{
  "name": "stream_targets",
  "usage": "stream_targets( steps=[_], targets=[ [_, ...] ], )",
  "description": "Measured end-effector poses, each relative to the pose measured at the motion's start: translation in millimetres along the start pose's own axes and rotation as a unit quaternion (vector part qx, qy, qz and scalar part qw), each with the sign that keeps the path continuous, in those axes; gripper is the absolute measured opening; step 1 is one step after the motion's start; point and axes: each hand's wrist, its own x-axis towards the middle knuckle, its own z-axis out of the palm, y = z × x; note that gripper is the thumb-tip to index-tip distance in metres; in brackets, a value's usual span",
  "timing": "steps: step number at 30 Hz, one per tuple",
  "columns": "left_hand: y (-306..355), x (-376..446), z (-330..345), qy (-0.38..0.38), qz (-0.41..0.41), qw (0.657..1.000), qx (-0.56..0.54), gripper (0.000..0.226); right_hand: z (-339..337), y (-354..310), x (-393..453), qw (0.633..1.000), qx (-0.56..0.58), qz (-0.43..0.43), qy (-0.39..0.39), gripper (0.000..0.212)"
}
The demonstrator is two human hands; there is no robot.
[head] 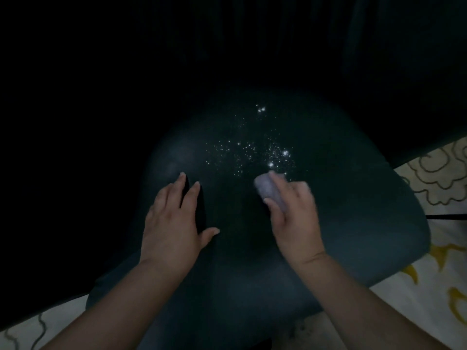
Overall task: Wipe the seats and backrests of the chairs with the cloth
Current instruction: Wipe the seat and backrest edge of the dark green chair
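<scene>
A dark blue-grey chair seat [341, 218] fills the middle of the dim head view. White specks [252, 150] are scattered over its centre. My right hand [290, 218] grips a small greyish cloth [267, 188] bunched under its fingers, pressed to the seat just below the specks; the hand is blurred. My left hand [174, 223] rests flat on the seat's left part with fingers straight and spread. The backrest is lost in the darkness beyond the seat.
A light floor covering [434, 286] with yellow and grey patterns shows at the right and at the lower left. A thin dark bar [447, 217] sticks out at the seat's right side. Everything above and left of the seat is black.
</scene>
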Motion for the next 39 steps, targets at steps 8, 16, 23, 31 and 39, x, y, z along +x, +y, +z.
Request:
stream_targets(
  steps=[8,16,23,31,39],
  targets=[
    [22,2,10,0.030,-0.060,0.997,-0.027,0.091,-3,38,38,0.969,-0.066,0.234,0.048,0.046],
    [27,6,7,0.041,-0.083,0.996,-0.010,0.093,-9,44,60,0.982,-0.051,0.168,0.076,0.048],
    [37,10,2,0.030,-0.116,0.993,-0.007,0.094,17,2,43,0.992,0.011,0.044,-0.115,0.052],
    [38,23,-3,0.046,-0.120,0.992,-0.011,0.089,15,20,89,0.988,0.016,0.133,-0.075,0.039],
    [38,23,-2,0.055,-0.121,0.991,-0.004,0.088,5,48,125,0.961,0.102,0.258,0.014,0.021]
  ],
)
